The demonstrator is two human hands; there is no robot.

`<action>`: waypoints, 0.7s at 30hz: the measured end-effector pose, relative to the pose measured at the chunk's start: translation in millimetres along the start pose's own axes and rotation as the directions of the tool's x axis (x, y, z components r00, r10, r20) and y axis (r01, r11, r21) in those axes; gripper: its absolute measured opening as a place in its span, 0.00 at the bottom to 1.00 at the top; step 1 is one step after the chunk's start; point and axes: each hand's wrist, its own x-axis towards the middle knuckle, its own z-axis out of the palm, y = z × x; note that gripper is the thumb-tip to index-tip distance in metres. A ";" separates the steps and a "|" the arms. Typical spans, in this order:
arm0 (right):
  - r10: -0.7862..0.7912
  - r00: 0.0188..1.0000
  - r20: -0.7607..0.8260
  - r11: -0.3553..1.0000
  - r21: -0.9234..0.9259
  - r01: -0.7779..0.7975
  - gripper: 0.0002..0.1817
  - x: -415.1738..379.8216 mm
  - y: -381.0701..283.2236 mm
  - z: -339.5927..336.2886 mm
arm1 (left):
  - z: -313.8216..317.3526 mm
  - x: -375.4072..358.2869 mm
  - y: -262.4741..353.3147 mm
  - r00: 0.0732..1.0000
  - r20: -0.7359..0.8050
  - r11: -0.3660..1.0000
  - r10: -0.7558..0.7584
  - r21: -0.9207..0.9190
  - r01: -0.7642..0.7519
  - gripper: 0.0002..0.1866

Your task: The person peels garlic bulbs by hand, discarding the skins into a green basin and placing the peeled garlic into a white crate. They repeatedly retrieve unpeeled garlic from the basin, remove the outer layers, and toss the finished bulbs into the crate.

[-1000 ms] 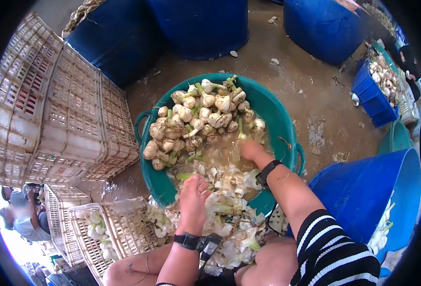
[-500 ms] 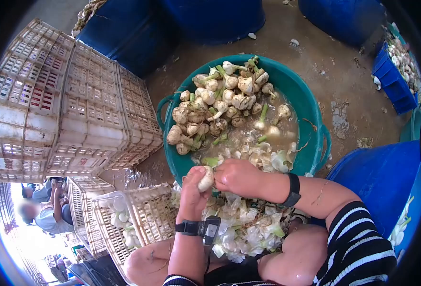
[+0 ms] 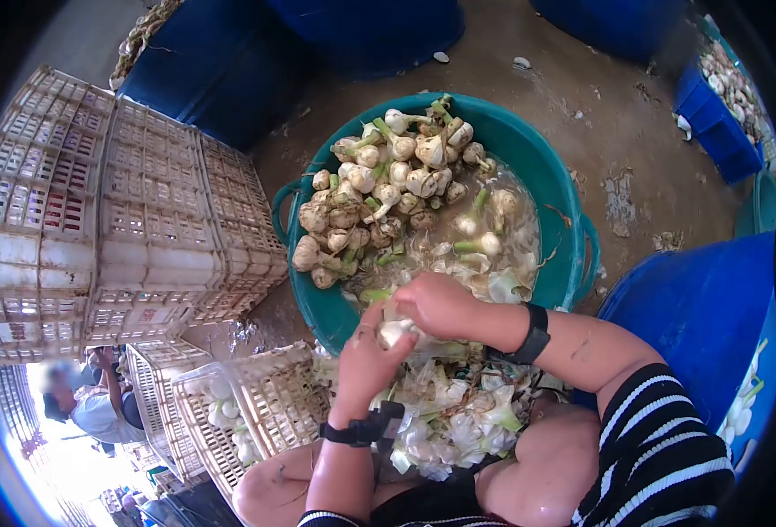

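Observation:
A whitish garlic bulb is held at the near edge of the green tub. My left hand grips it from below, thumb across its near side. My right hand is closed at its upper end, fingers curled and partly hidden. In the tub a heap of unpeeled garlic bulbs with green stems lies on the left side. Murky water shows on the right, with a few bulbs and loose skins in it. Below my hands lies a pile of peeled garlic skins.
Stacked white crates stand on the left. A smaller crate with white bulbs sits by my knee. Blue barrels stand behind the tub, and another blue barrel is at right. A seated person is at far left.
The bulb now looks whiter and sits lower between my hands. My left fingers have opened further around it, and my right hand has moved over its top. The view has shifted slightly.

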 end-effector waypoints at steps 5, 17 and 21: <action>0.491 0.729 0.477 0.374 0.640 -0.671 0.11 6.2 5.2 -7.7 | 9.8 -4.2 -4.5 0.725 -0.287 0.754 0.627 0.456 -0.472 0.23; 0.098 0.820 0.564 0.871 -0.447 0.203 0.19 -29.8 11.2 12.8 | -14.0 5.6 -27.3 0.821 -0.516 0.474 -0.245 -0.802 -0.363 0.10; 0.043 0.973 0.227 0.991 -0.131 -0.013 0.25 -8.1 -19.5 0.1 | -12.2 1.5 -21.5 0.828 -0.496 0.538 -0.261 -0.787 -0.302 0.13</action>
